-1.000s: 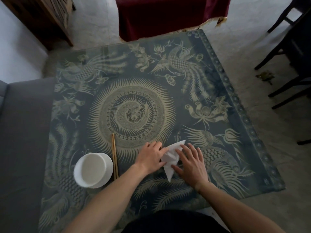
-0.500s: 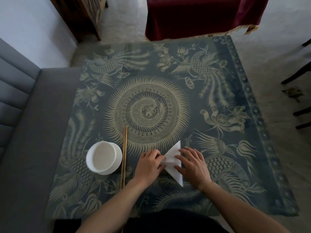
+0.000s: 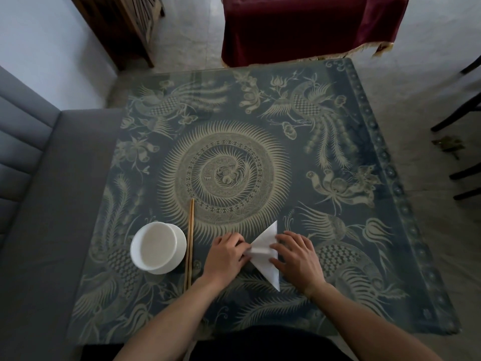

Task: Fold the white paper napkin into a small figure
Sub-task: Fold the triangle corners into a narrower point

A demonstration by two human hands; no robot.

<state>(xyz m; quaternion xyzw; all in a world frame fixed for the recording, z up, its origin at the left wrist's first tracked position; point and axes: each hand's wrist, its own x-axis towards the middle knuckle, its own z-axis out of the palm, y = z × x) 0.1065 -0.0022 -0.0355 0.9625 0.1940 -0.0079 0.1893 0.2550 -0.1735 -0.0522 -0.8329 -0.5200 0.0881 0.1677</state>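
The white paper napkin [image 3: 264,252] lies on the table near its front edge, folded into a long pointed shape with one tip up and one tip toward me. My left hand [image 3: 226,254] presses its left corner with curled fingers. My right hand [image 3: 296,256] rests flat on its right side, fingertips on the paper. Parts of the napkin are hidden under both hands.
A white bowl on a small plate [image 3: 157,247] stands left of my hands, with a pair of wooden chopsticks [image 3: 190,243] lying beside it. The table [image 3: 260,152] has a blue patterned top. A grey sofa [image 3: 31,204] is left, dark chair legs [image 3: 463,157] right, a red-draped piece [image 3: 309,24] beyond.
My head has shifted, so the table sits more centred in view. The napkin's lower tip now shows longer and flatter; both hands stay pressed on it.
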